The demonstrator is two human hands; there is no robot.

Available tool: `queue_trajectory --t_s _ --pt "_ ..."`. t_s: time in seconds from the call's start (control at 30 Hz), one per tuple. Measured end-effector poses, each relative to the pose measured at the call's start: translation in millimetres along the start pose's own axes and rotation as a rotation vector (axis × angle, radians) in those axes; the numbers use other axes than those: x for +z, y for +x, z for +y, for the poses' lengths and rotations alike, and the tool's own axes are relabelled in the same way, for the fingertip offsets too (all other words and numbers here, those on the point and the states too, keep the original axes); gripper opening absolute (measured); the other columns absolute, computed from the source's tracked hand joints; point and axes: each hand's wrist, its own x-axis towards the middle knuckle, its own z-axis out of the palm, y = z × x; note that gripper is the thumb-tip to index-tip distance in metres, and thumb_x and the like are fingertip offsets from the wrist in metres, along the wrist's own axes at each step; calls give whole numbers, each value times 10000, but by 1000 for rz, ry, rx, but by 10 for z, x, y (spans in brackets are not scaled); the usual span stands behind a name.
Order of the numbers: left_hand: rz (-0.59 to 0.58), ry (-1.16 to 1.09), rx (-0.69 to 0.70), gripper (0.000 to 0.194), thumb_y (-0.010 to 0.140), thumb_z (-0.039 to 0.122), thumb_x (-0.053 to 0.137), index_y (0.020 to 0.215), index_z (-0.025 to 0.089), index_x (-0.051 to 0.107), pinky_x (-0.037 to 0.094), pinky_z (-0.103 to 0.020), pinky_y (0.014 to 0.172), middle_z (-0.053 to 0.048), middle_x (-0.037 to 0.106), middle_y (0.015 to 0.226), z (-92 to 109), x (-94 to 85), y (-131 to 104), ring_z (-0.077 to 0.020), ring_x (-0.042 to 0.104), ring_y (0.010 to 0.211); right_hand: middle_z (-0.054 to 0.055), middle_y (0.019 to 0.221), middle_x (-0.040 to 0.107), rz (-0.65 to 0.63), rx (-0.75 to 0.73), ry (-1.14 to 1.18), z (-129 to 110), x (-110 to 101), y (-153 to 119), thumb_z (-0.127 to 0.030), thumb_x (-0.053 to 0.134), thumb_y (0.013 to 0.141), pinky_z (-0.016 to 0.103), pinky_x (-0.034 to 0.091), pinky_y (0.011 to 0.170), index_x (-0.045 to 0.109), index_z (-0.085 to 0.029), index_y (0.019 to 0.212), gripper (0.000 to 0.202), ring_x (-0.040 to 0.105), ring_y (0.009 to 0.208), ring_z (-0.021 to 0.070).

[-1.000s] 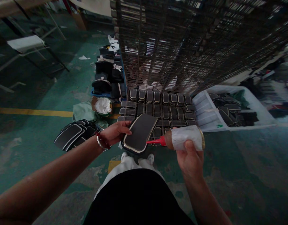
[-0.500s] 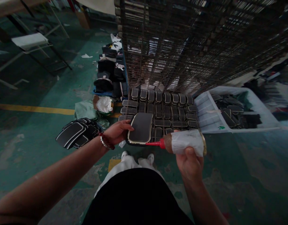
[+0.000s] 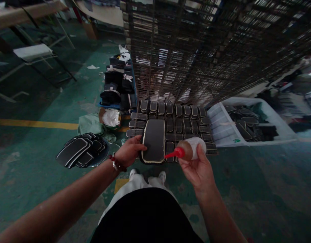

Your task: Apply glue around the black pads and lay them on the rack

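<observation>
My left hand (image 3: 131,151) grips the left edge of a dark rounded panel (image 3: 154,140), thumb on its face and fingers hidden beneath. A pale cream line runs around the panel's border. In my right hand (image 3: 198,167) lies a squeeze bottle (image 3: 189,149) with a brown body, a white wrap and a red pointed nozzle (image 3: 173,154). The nozzle's tip is at the panel's lower right edge; whether it touches cannot be made out. Below the panel, rows of smaller dark pads with pale borders (image 3: 187,126) lie on a wire rack.
Stacked wire racks (image 3: 186,60) rise ahead. To the right stands a white bin (image 3: 218,123) of dark pads. On the left, several dark panels (image 3: 78,148) are piled on a round stool, near an open bag (image 3: 111,118) and a blue crate of dark pieces (image 3: 115,76).
The panel has turned more upright in view. The bottle has swung so its base points away, and its nozzle has moved from the bottom edge to the lower right corner.
</observation>
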Motion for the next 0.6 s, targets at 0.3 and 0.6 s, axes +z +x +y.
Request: queue_trajectory --t_s 0.3,0.6 --pt "-139 107 23 435 618 -10 678 1016 164 664 533 -319 818 -51 768 942 -260 182 -44 -196 715 848 2 1002 740 -8 -622 -107 -191 232 325 -323 829 769 317 607 803 689 -242 1064 336 706 909 169" --pt "-160 121 4 428 605 -2 679 996 170 659 532 -334 814 -47 770 915 -227 200 -12 -202 719 821 24 992 744 -76 -648 -174 -53 151 141 -286 860 696 413 569 930 658 -229 1110 463 716 918 210"
